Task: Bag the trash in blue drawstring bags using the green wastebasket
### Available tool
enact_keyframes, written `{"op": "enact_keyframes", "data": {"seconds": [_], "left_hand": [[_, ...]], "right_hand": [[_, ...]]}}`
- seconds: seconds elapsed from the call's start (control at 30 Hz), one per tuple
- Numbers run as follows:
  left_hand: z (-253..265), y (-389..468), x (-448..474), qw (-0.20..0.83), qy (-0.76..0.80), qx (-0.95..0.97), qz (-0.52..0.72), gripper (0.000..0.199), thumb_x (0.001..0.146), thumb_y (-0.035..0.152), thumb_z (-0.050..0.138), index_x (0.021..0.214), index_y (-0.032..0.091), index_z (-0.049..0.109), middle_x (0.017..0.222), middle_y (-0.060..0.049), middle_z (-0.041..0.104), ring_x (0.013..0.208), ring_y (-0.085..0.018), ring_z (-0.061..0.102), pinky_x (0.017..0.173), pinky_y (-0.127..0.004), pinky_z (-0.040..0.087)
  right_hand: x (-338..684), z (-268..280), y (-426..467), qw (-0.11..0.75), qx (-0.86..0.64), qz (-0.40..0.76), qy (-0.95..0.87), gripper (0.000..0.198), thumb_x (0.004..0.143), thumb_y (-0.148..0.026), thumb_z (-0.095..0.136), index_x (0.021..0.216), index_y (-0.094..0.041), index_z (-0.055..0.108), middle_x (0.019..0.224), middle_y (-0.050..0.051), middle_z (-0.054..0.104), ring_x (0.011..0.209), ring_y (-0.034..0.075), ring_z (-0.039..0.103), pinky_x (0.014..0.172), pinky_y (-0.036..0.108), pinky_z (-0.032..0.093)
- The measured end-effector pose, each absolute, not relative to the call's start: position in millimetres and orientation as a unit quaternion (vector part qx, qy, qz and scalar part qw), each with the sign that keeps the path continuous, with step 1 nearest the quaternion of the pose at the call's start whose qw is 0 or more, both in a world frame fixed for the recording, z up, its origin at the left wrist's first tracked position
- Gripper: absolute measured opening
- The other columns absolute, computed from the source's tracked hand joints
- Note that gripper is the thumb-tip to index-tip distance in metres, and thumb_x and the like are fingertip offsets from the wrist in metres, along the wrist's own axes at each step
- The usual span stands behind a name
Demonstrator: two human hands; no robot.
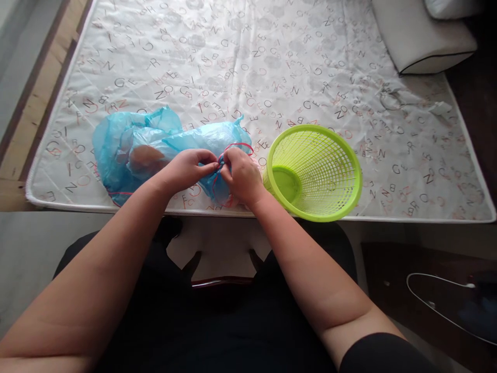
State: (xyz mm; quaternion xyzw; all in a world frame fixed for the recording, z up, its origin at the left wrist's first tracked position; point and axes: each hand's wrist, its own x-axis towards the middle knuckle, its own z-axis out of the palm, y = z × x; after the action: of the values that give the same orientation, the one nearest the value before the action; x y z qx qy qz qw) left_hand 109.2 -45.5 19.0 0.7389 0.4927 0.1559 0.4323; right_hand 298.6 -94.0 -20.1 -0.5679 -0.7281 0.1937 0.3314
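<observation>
A thin blue plastic bag (202, 135) with a red drawstring lies along the near edge of the mattress, something brownish showing through it. At the bag's right end, its plastic is gathered together with the red string. My left hand (190, 168) pinches that gathered part between thumb and fingertips. Pressed close against it, my right hand (244, 175) has its fingers curled over the same spot, and a loop of red string rises above them. Just right of my right hand, a lime-green plastic wastebasket (349, 171) lies tipped, its mouth towards the right and me.
The mattress (217, 57) is printed with scattered letters. A white pillow-like block (423, 41) sits at the far right, with a small white object and cable (440, 108) nearer. A wooden edge (37, 98) runs along the left. A white cord (435, 278) hangs at lower right.
</observation>
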Motion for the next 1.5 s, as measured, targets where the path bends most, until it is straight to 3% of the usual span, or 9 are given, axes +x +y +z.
{"op": "enact_keyframes", "data": {"seconds": [0.13, 0.3, 0.47, 0.7, 0.9, 1.07, 1.3, 1.4, 1.5], "left_hand": [[15, -49, 114, 0.397, 0.507, 0.751, 0.144, 0.022, 0.084, 0.040, 0.072, 0.084, 0.018, 0.076, 0.079, -0.003, 0.073, 0.073, -0.017, 0.060, 0.070, -0.029, 0.045], [14, -47, 113, 0.387, 0.539, 0.730, 0.165, 0.019, 0.085, 0.036, 0.069, 0.079, 0.018, 0.073, 0.070, -0.001, 0.065, 0.066, -0.014, 0.052, 0.064, -0.028, 0.039], [20, -47, 111, 0.473, 0.513, 0.694, 0.178, 0.030, 0.084, 0.047, 0.076, 0.077, 0.018, 0.069, 0.069, 0.000, 0.059, 0.063, -0.013, 0.049, 0.060, -0.027, 0.037], [27, -45, 107, 0.570, 0.480, 0.640, 0.186, 0.033, 0.086, 0.051, 0.077, 0.088, 0.018, 0.074, 0.078, -0.004, 0.064, 0.069, -0.015, 0.056, 0.063, -0.027, 0.042], [30, -44, 111, 0.541, 0.511, 0.649, 0.155, 0.023, 0.087, 0.042, 0.071, 0.089, 0.019, 0.071, 0.076, -0.003, 0.061, 0.067, -0.015, 0.053, 0.064, -0.028, 0.040], [22, -46, 115, 0.438, 0.542, 0.712, 0.084, 0.018, 0.086, 0.037, 0.067, 0.081, 0.020, 0.067, 0.069, 0.000, 0.058, 0.064, -0.016, 0.048, 0.062, -0.030, 0.036], [17, -46, 110, 0.337, 0.529, 0.747, 0.220, 0.016, 0.080, 0.032, 0.079, 0.082, 0.021, 0.068, 0.091, -0.006, 0.072, 0.087, -0.020, 0.063, 0.082, -0.031, 0.051], [21, -47, 111, 0.393, 0.503, 0.736, 0.225, 0.019, 0.083, 0.037, 0.078, 0.089, 0.019, 0.075, 0.095, -0.007, 0.076, 0.091, -0.020, 0.066, 0.085, -0.031, 0.053], [20, -48, 112, 0.456, 0.492, 0.712, 0.208, 0.030, 0.087, 0.044, 0.074, 0.099, 0.017, 0.080, 0.094, -0.007, 0.078, 0.085, -0.020, 0.067, 0.078, -0.030, 0.053]], "right_hand": [[298, -23, -94, 0.296, -0.585, 0.191, -0.730, 0.007, 0.096, -0.018, 0.053, 0.098, -0.022, 0.059, 0.103, 0.009, 0.068, 0.096, 0.024, 0.060, 0.092, 0.039, 0.051], [302, -24, -93, 0.354, -0.523, 0.158, -0.759, 0.018, 0.105, -0.020, 0.050, 0.111, -0.022, 0.066, 0.113, 0.010, 0.070, 0.110, 0.024, 0.062, 0.102, 0.041, 0.051], [305, -26, -93, 0.341, -0.528, 0.150, -0.764, 0.022, 0.110, -0.026, 0.049, 0.107, -0.023, 0.070, 0.107, 0.008, 0.070, 0.103, 0.022, 0.063, 0.095, 0.037, 0.052], [302, -22, -95, 0.353, -0.541, 0.166, -0.745, 0.014, 0.107, -0.024, 0.050, 0.104, -0.022, 0.063, 0.106, 0.006, 0.068, 0.098, 0.020, 0.061, 0.090, 0.034, 0.049], [299, -15, -97, 0.345, -0.596, 0.178, -0.703, 0.008, 0.100, -0.019, 0.050, 0.094, -0.023, 0.055, 0.098, 0.005, 0.063, 0.089, 0.020, 0.057, 0.083, 0.034, 0.046], [296, -18, -97, 0.345, -0.611, 0.198, -0.685, 0.009, 0.095, -0.018, 0.053, 0.089, -0.024, 0.050, 0.094, 0.004, 0.062, 0.087, 0.019, 0.056, 0.081, 0.033, 0.045], [298, -27, -91, 0.382, -0.560, 0.248, -0.692, 0.011, 0.098, -0.019, 0.050, 0.088, -0.025, 0.050, 0.093, 0.003, 0.064, 0.088, 0.018, 0.059, 0.086, 0.034, 0.050], [298, -28, -90, 0.397, -0.554, 0.261, -0.683, 0.010, 0.100, -0.023, 0.050, 0.091, -0.024, 0.052, 0.094, 0.003, 0.065, 0.088, 0.018, 0.060, 0.085, 0.034, 0.051], [298, -26, -91, 0.401, -0.541, 0.267, -0.689, 0.010, 0.102, -0.026, 0.050, 0.093, -0.024, 0.054, 0.096, 0.003, 0.066, 0.090, 0.018, 0.061, 0.088, 0.034, 0.052]]}}
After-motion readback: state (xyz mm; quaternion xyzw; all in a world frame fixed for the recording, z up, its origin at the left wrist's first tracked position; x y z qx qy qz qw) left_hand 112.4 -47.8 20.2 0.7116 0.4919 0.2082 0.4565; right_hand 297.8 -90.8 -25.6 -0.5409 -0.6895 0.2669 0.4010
